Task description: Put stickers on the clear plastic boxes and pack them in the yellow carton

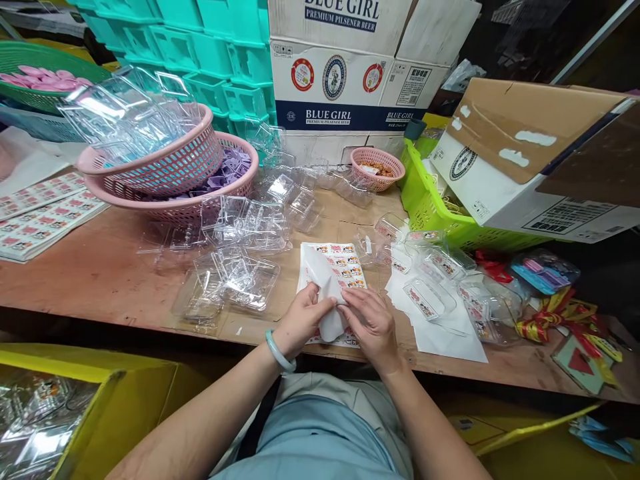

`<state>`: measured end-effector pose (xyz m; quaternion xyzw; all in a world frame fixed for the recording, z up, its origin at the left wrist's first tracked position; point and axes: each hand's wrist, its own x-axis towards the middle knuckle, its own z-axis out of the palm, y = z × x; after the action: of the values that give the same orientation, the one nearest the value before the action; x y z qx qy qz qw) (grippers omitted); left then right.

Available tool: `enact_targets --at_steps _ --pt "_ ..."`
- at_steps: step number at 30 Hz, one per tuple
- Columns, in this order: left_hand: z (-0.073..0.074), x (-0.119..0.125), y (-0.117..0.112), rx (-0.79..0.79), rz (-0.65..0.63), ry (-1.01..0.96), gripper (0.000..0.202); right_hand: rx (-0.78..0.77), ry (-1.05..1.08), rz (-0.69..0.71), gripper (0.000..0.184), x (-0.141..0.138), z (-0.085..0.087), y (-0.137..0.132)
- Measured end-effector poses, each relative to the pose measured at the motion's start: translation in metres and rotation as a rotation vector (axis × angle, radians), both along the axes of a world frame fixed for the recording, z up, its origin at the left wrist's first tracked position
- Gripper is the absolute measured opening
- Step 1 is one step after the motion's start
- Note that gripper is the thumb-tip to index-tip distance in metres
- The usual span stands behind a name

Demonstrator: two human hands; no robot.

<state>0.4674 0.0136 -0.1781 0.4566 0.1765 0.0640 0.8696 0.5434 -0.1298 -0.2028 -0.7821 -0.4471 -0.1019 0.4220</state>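
My left hand [306, 319] pinches the left side of a curled sticker sheet [327, 280], its white back turned up. At the sheet's right edge my right hand [371, 325] has thumb and fingers pressed together on it. Under both hands lies a stack of printed sticker sheets [350, 260] with rows of small red and orange pictures. Whether a single sticker is between the right fingers cannot be seen. To the right, clear plastic boxes [427, 298] bearing stickers rest on white paper [445, 340]. Left of my hands are clear boxes without visible stickers [245, 280].
Pink baskets [170, 207] at the left hold clear boxes and purple pieces. A small pink basket [377, 160], a lime crate [425, 193] and a cardboard box [530, 147] stand behind. Below the table's front edge is a yellow carton [145, 393] with clear boxes.
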Motion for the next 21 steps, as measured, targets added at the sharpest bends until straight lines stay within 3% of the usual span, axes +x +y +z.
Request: enact_targets --at_steps 4,9,11,16,18,21 --pt "0.001 0.006 0.000 0.052 0.001 -0.036 0.048 0.046 0.111 -0.026 0.023 -0.003 -0.003 0.004" --pt "-0.001 0.009 0.000 0.081 0.022 -0.014 0.046 0.246 0.559 -0.195 0.020 0.000 -0.004 0.009" --pt "-0.001 0.008 0.002 0.085 0.027 0.001 0.048 0.279 0.641 -0.230 0.022 0.004 -0.002 0.008" --pt "-0.001 0.006 0.003 0.115 0.037 0.015 0.048 0.123 0.365 -0.037 0.022 0.004 0.003 0.006" --pt "-0.002 0.007 0.002 0.117 0.036 -0.009 0.047 0.132 0.307 -0.054 0.016 0.001 0.001 0.008" --pt "-0.006 0.008 0.001 0.106 0.017 -0.022 0.048 0.201 0.400 -0.144 0.014 0.000 -0.002 0.012"
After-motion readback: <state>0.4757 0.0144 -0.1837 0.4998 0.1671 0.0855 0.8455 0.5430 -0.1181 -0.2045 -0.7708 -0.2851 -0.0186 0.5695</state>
